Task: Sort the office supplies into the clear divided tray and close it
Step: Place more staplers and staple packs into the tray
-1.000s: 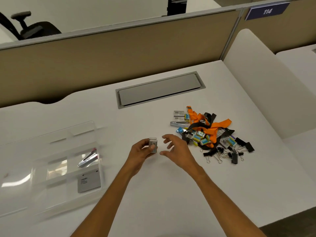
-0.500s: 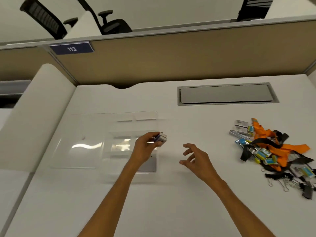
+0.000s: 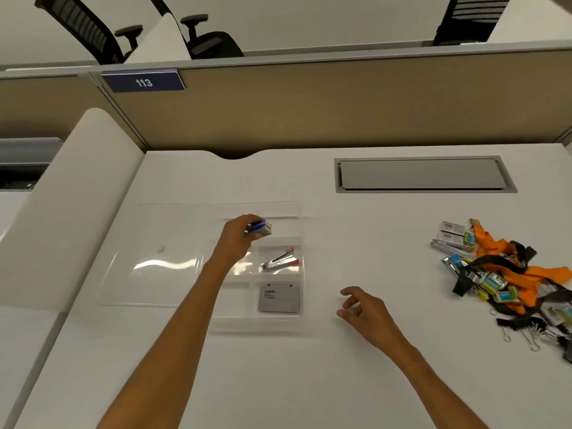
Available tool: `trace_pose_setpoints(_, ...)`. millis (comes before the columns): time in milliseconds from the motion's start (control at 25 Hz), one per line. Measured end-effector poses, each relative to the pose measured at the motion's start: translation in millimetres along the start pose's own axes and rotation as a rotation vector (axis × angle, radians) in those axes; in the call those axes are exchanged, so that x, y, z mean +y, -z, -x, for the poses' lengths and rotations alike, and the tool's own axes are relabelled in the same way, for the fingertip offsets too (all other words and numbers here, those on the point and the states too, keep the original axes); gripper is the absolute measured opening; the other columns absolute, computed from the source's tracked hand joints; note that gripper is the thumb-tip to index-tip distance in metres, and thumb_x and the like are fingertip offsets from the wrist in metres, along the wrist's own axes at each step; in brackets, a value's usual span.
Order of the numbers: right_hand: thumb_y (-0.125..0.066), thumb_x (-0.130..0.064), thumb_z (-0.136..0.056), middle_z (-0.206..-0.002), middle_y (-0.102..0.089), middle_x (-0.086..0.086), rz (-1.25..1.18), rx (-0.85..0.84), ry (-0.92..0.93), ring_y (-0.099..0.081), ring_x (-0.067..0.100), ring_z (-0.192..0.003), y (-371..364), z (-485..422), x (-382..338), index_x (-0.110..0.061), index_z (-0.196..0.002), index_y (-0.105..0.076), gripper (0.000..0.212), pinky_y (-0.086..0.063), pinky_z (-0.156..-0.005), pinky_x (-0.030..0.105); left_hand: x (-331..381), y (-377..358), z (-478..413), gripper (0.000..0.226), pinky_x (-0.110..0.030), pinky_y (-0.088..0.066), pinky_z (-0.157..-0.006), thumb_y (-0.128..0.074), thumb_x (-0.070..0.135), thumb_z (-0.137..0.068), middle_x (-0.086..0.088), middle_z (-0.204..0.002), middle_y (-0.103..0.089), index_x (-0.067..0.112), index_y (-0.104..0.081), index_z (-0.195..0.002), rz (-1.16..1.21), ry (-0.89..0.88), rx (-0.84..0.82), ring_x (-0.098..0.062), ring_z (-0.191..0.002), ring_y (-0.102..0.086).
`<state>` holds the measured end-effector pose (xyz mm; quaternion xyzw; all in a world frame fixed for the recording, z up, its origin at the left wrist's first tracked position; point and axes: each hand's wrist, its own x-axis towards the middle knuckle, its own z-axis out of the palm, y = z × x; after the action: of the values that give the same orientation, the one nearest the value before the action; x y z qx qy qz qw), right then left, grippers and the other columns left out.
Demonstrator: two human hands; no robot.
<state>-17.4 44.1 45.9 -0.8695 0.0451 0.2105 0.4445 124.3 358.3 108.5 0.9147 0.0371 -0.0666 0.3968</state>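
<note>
My left hand (image 3: 236, 236) grips a small staple box (image 3: 260, 228) over the clear tray (image 3: 301, 243); my right hand (image 3: 366, 311) hovers empty, fingers loosely apart.

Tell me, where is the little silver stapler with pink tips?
The small silver stapler with pink tips lies in the clear divided tray's middle right compartment, just behind the grey card.

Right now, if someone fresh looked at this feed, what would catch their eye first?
Probably the tangle of orange lanyards with small boxes and binder clips, heaped at the desk's right. Next, the left hand holding a small blue-and-grey box above the far compartments of the clear divided tray, which already holds a pink-tipped staple remover and a grey card. The right hand hovers empty, fingers loosely curled, just right of the tray.
</note>
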Motion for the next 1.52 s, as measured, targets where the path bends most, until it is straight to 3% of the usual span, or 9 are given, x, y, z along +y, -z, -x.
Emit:
trace_pose_setpoints(120, -0.074, -0.03, -0.086, -0.093, -0.065, -0.011, 0.014, 0.023, -0.033, -0.064, 0.007, -0.078, 1.1, 3.7, 4.4, -0.029, -0.115, -0.06, 0.033, -0.045, -0.065, 0.009, 1.0, -7.9, -7.5, 0.026, -0.026, -0.049, -0.085, -0.072, 0.009, -0.084, -0.005, -0.106, -0.072, 0.012, -0.07, -0.11, -0.075, -0.049, -0.066, -0.017, -0.092, -0.063)
trace_pose_setpoints(280, -0.074, -0.03, -0.086, -0.092, -0.066, -0.011, 0.017, 0.05, -0.064, -0.064, 0.008, -0.077, 1.3, 10.2, 10.3, -0.03, -0.113, -0.061, 0.03, -0.046, -0.065, 0.011, -6.4, 4.3, -11.9, 0.017, -0.004, -0.042, -0.075, -0.074, 0.01, -0.082, 0.0, -0.096, -0.073, 0.013, -0.071, -0.099, -0.046, -0.103, 0.112, -0.007, -0.08, -0.062)
trace_pose_setpoints(360, -0.073, -0.029, -0.087, -0.092, -0.066, -0.01, 0.018, 0.056, -0.075, -0.064, 0.008, -0.077, 1.1, 12.9, 12.2, -0.03, -0.112, -0.061, 0.029, -0.046, -0.066, 0.011, -22.6, 21.4, -14.2, 0.021, -0.011, -0.042, -0.077, -0.073, 0.007, -0.082, -0.002, -0.098, -0.072, 0.01, -0.071, -0.103, -0.075, -0.061, 0.122, -0.012, -0.084, -0.062)
trace_pose_setpoints(440, -0.073, -0.029, -0.087, -0.091, -0.066, -0.01, 0.015, 0.062, -0.076, -0.065, 0.009, -0.077, 0.5, 14.4, 12.7, -0.03, -0.112, -0.061, 0.028, -0.046, -0.067, 0.012, -42.1, 36.5, -11.6, 0.024, -0.022, -0.042, -0.08, -0.073, 0.008, -0.083, -0.002, -0.1, -0.069, 0.011, -0.07, -0.107, -0.141, -0.009, 0.04, -0.016, -0.087, -0.06)
trace_pose_setpoints(640, -0.073, -0.028, -0.087, -0.092, -0.066, -0.008, 0.022, 0.048, -0.081, -0.064, 0.01, -0.079, -11.1, 14.1, 7.8, -0.027, -0.113, -0.061, 0.028, -0.048, -0.07, 0.015, -73.0, 48.2, 10.2, 0.023, -0.023, -0.047, -0.079, -0.073, 0.005, -0.083, -0.002, -0.099, -0.07, 0.016, -0.071, -0.104, -0.249, -0.011, -0.224, -0.015, -0.083, -0.059)
trace_pose_setpoints(1000, -0.071, -0.025, -0.089, -0.095, -0.067, -0.003, 0.025, 0.029, -0.034, -0.064, 0.012, -0.081, -23.7, 8.1, -16.0, -0.022, -0.116, -0.061, 0.029, -0.048, -0.071, 0.013, -72.8, 24.1, 24.7, 0.024, -0.034, -0.053, -0.083, -0.071, 0.02, -0.085, -0.007, -0.109, -0.069, 0.017, -0.068, -0.108, -0.696, 0.003, -0.284, -0.024, -0.097, -0.065)
trace_pose_setpoints(1160, -0.071, -0.026, -0.089, -0.094, -0.066, -0.005, 0.02, 0.046, -0.035, -0.064, 0.011, -0.079, -20.5, 11.7, -14.1, -0.024, -0.115, -0.061, 0.029, -0.047, -0.068, 0.012, -75.1, 30.7, 25.6, 0.043, -0.038, -0.051, -0.096, -0.075, 0.008, -0.081, -0.008, -0.122, -0.065, 0.012, -0.064, -0.123, -0.52, 0.042, -0.176, -0.028, -0.109, -0.062)
trace_pose_setpoints(1280, -0.071, -0.027, -0.089, -0.093, -0.066, -0.007, 0.027, 0.052, -0.048, -0.065, 0.011, -0.079, -17.3, 14.6, -9.7, -0.025, -0.115, -0.061, 0.028, -0.049, -0.07, 0.014, -75.5, 44.6, 21.4, 0.032, -0.04, -0.055, -0.089, -0.075, -0.003, -0.077, -0.011, -0.107, -0.071, 0.007, -0.07, -0.107, -0.414, 0.05, -0.043, -0.028, -0.096, -0.066)
trace_pose_setpoints(1520, -0.071, -0.026, -0.089, -0.092, -0.066, -0.007, 0.028, 0.058, -0.043, -0.064, 0.01, -0.077, -12.9, 20.5, -5.6, -0.025, -0.114, -0.061, 0.026, -0.047, -0.068, 0.013, -66.6, 34.6, 26.6, 0.014, -0.032, -0.057, -0.082, -0.067, -0.006, -0.08, -0.011, -0.09, -0.073, 0.004, -0.074, -0.087, -0.473, 0.008, -0.219, -0.024, -0.081, -0.068)
